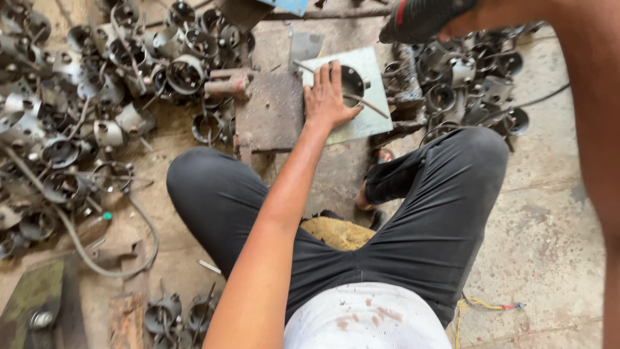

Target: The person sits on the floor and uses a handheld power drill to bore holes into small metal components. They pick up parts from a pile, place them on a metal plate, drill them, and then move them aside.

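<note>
Item: round metal housing [352, 83], dark, cup-shaped, open mouth up, with a thin bent rod [368, 103] running off its lower right side. Location: on the pale green plate [374, 64], near the plate's middle, left of its right edge; the plate lies on the concrete floor [549, 226] beside a rusty steel block [271, 110].

Left hand [326, 97]: flat, fingers spread, pressing on the plate's left part, fingertips touching the housing's rim. Not closed around anything.

Right hand [420, 18]: at the frame's top, in a dark glove; I cannot tell whether it holds anything, since the fingers run out of view.

Handling, as I judge it: stiff sheet or cast metal, moderately heavy, not fragile, possibly greasy and sharp at the rim. Best grip is across the outer wall, thumb opposite fingers; the rod looks too thin and springy to lift by.

Surroundings: heaps of similar housings [97, 97] left and upper right [465, 71]; my black trousers [420, 213] below.
</note>
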